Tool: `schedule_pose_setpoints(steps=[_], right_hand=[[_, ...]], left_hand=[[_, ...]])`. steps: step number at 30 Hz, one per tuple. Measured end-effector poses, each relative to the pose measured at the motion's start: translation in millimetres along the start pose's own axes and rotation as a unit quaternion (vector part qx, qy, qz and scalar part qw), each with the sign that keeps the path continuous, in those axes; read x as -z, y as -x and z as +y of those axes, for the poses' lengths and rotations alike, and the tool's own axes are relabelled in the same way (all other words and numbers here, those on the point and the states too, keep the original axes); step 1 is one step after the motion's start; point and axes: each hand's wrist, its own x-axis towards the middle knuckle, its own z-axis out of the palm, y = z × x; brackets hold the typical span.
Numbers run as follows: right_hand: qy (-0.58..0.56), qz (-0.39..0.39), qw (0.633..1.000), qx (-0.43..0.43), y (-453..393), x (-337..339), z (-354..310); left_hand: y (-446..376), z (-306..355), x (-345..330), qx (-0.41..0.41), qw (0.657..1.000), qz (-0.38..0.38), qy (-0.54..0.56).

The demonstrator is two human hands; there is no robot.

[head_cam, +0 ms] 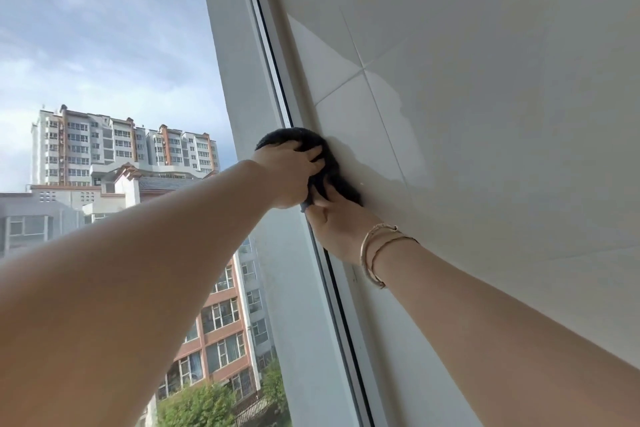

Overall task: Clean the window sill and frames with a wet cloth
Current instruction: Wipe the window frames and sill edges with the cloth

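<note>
Cloth seemingly on frame, glass left, tiles right.

The left hand is covering much of the dark cloth, so the cloth's full shape is staying out of sight, and the part pressed into the corner is hiding the joint between the window frame and the tiled wall there. The right hand is lying with its fingertips tucked under the cloth, so how they are bending cannot be told. Both forearms are running off the bottom and side edges. The frame is being cut off at top and bottom, and no sill is showing. The apartment buildings outside are appearing too small for window detail to be read.
</note>
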Motion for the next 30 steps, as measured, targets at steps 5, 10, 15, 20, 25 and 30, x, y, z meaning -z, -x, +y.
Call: schedule_pose_setpoints(steps=[5, 10, 15, 20, 25, 30], right_hand=[[0.015, -0.066, 0.998, 0.006, 61.8, -16.8, 18.0], [0.061, -0.114, 0.992, -0.005, 125.1, -39.8, 28.7], [0.083, -0.044, 0.996, -0.009, 101.7, -40.2, 18.6], [0.091, -0.003, 0.996, 0.003, 8.9, 9.5, -0.5], [0.135, 0.017, 0.990, 0.028, -54.9, 54.9, -21.9], [0.161, 0.064, 0.984, 0.044, -106.5, 92.8, -39.3]], left_hand=[[37.4, 37.2, -1.9, -0.056, 0.997, -0.026, 0.056], [89.8, 95.6, 0.7, -0.079, 0.990, -0.058, 0.102], [74.8, 72.4, 11.2, -0.036, 0.994, -0.031, 0.096], [28.7, 2.3, 28.3, 0.021, 0.998, -0.035, 0.054], [-21.8, -56.3, 40.7, 0.011, 0.999, -0.048, -0.008], [-54.0, -122.8, 59.3, 0.017, 0.998, -0.030, -0.055]])
